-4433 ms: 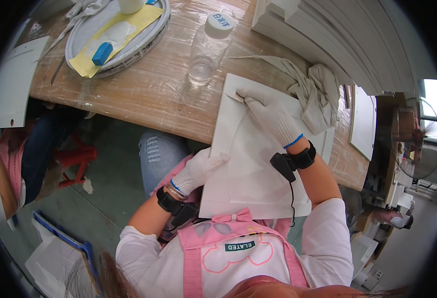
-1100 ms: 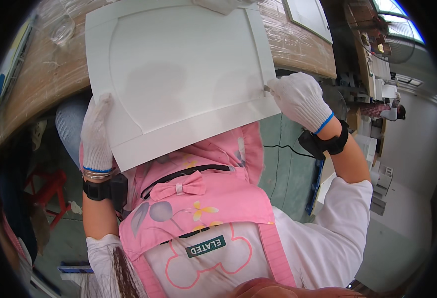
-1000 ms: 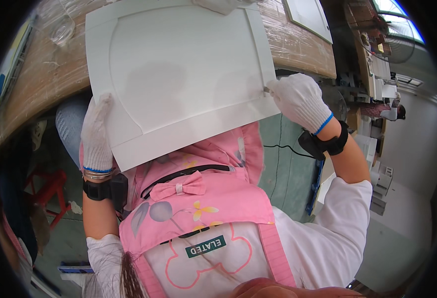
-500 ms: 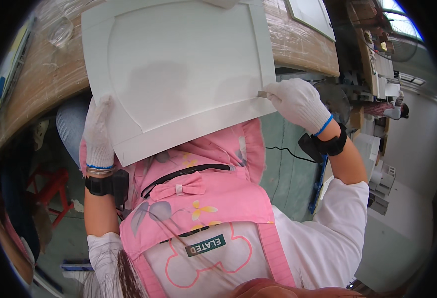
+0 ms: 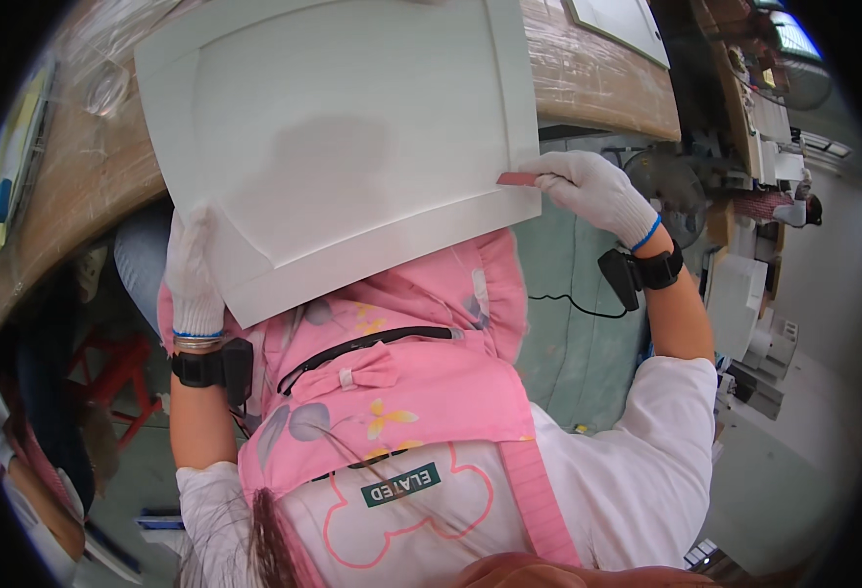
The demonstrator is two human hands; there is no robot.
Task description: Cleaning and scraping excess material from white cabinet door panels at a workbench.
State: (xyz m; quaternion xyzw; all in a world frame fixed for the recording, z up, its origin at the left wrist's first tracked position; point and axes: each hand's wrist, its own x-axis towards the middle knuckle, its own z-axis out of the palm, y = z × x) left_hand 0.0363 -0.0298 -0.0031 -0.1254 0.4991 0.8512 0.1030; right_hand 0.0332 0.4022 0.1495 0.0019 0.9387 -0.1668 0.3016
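A white framed panel (image 5: 352, 137), like a cabinet door, leans from the table's edge onto my lap, its recessed middle facing me. My left hand (image 5: 194, 260), in a white knit glove, grips its lower left edge. In my gloved right hand (image 5: 588, 186) a small flat reddish strip (image 5: 517, 179) is pinched between thumb and fingers. The strip's tip rests over the inner edge of the panel's frame near the lower right corner. The fingers of my left hand that go behind the panel are hidden.
The table (image 5: 607, 83) is covered in clear plastic film, with another white panel (image 5: 622, 24) at its far right. A clear cup (image 5: 107, 88) stands at the left. Beyond the table's right end are a fan (image 5: 664, 186) and another person (image 5: 779, 206). A red stool (image 5: 117, 377) is at lower left.
My right hand has turned slightly, so the strip shows a reddish face instead of a grey one. The panel has shifted slightly left in view.
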